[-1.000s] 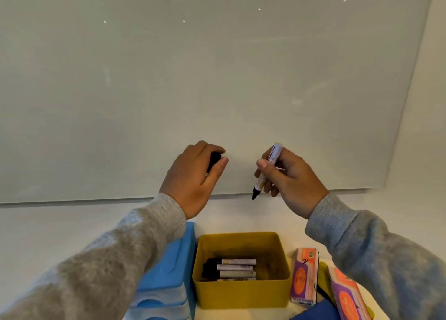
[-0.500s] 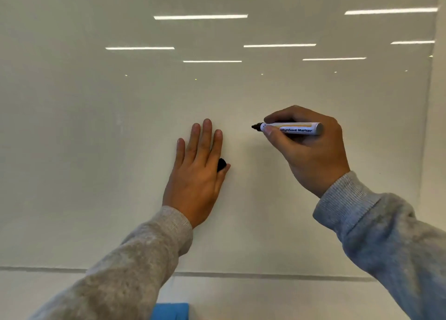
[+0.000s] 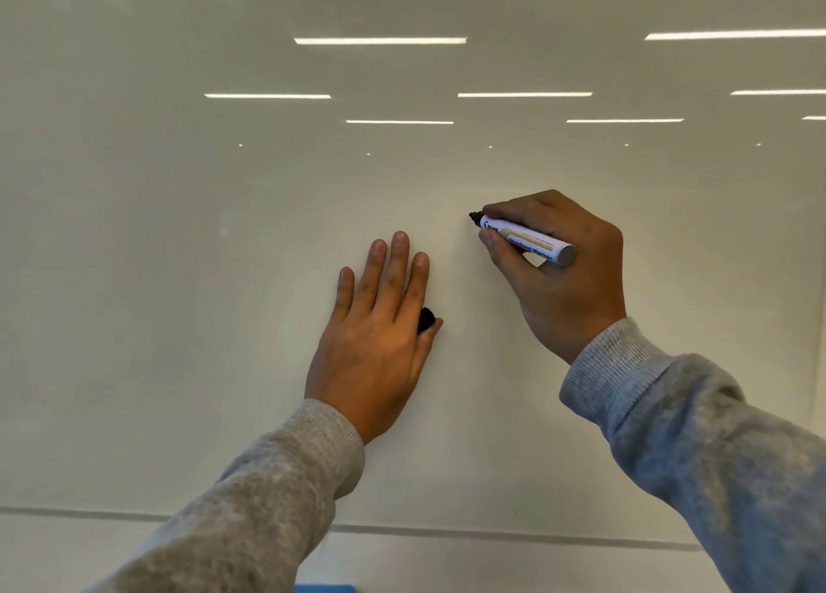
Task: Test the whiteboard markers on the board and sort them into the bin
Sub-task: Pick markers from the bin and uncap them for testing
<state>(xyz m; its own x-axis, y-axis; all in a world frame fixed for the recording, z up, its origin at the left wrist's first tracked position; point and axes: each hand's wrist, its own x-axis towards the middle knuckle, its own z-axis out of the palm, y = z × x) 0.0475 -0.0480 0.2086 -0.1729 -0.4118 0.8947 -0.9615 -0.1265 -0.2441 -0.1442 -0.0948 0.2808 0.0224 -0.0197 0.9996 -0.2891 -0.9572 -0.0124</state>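
Note:
The whiteboard (image 3: 223,279) fills the view, glossy and unmarked. My right hand (image 3: 567,279) grips a white-barrelled marker (image 3: 527,240) with its black tip pointing left, at or very near the board surface. My left hand (image 3: 380,337) lies flat on the board with fingers stretched upward, and the black marker cap (image 3: 426,319) is pinched between its thumb and palm. The bin is out of view.
The board's lower edge (image 3: 491,533) runs across the bottom, with wall below it. A sliver of a blue container (image 3: 324,588) shows at the bottom edge. Ceiling lights reflect in the upper board.
The view tilted up, so the yellow bin and boxes dropped out of sight. My right hand raised the marker to the board and turned its tip left. My left hand flattened against the board.

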